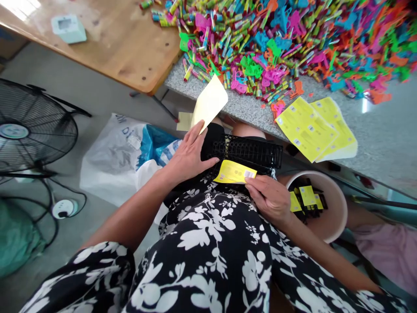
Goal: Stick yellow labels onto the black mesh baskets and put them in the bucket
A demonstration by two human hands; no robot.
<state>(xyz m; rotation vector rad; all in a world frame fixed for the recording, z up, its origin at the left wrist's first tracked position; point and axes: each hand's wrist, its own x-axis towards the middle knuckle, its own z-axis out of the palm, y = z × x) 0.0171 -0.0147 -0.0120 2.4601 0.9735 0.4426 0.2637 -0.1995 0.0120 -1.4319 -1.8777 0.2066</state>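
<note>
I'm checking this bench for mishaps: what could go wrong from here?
The right hand pinches the yellow label by one end; its curved free end might crease. The black basket seems to rest on the thighs with neither hand clearly gripping it, so it could slip. Plastic pieces lie close to the near edge of the grey tabletop; a bump might knock some off.

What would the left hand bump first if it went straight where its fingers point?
Beyond the pale sheet it holds, the left hand would probably meet the near edge of the speckled table; depth is unclear.
</note>
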